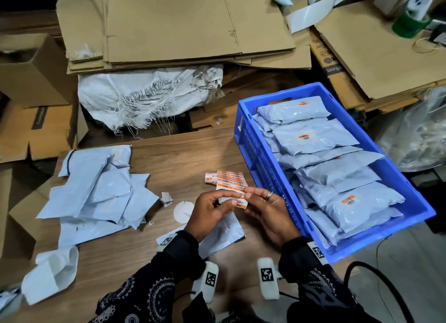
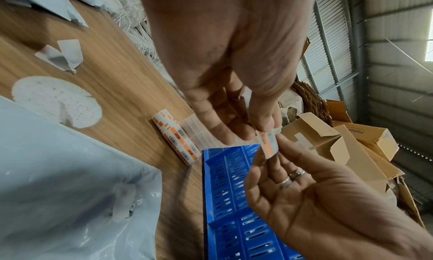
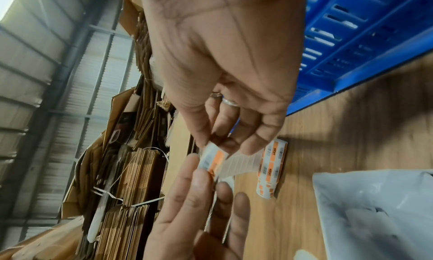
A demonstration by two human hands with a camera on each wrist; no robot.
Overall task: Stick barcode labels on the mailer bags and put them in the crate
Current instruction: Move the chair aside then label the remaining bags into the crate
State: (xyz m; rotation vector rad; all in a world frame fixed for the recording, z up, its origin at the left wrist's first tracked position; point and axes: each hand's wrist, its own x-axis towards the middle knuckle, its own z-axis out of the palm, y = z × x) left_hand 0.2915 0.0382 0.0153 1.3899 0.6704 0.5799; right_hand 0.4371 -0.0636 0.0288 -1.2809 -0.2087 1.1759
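Note:
A roll of orange-and-white barcode labels [image 1: 212, 179] lies on the wooden table [image 1: 173, 153], its strip [image 1: 231, 180] running up to my hands. My left hand [image 1: 231, 200] pinches the strip's end between thumb and fingers. My right hand [image 1: 248, 194], rings on one finger, pinches one barcode label [image 1: 243, 201] at that end. In the wrist views this label [image 2: 268, 147] [image 3: 212, 159] sits between both hands' fingertips. Under my hands lies one pale blue mailer bag [image 1: 222, 235]. The blue crate [image 1: 248, 139] on the right holds several labelled mailer bags [image 1: 313, 139].
A pile of pale blue mailer bags [image 1: 101, 190] covers the table's left side. Paper scraps [image 1: 167, 198] and a white disc [image 1: 182, 211] lie near my left hand. Flattened cardboard [image 1: 181, 25] and a frayed white sack [image 1: 144, 100] are stacked behind the table.

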